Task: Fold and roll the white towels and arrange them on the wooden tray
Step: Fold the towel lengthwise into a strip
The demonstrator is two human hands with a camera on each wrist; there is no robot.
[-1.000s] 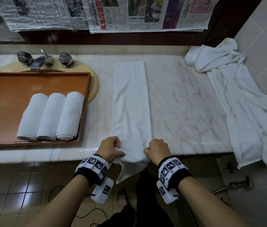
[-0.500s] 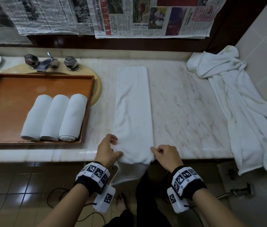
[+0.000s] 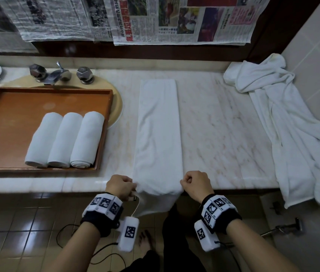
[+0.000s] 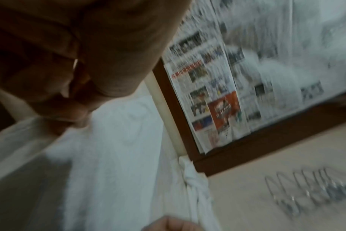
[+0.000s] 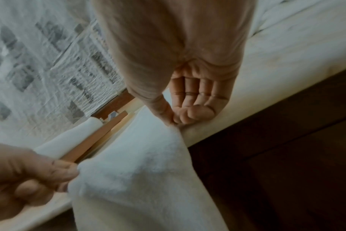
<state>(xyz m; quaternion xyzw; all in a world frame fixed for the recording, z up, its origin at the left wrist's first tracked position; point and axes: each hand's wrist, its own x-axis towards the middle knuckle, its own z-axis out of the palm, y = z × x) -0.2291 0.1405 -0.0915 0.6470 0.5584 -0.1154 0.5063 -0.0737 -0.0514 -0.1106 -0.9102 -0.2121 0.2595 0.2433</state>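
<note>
I hold the long folded towel (image 3: 158, 134) at the near edge of the counter (image 3: 224, 134). My left hand (image 3: 120, 186) pinches its left side and my right hand (image 3: 194, 184) pinches its right side; on both hands the fingers are curled and closed on the cloth. Compared with one second ago, the towel lies a bit further from the back wall, and more of its end hangs over the counter edge toward the floor. My hands have also moved from the top of the cloth to its two side edges. I think this means the strip is now pulled straight and ready for rolling from the near end. Three rolled towels (image 3: 64, 140) are lying side by side in the tray (image 3: 8, 107), same as before. A loose towel (image 3: 292, 134) waits at the right.
</note>
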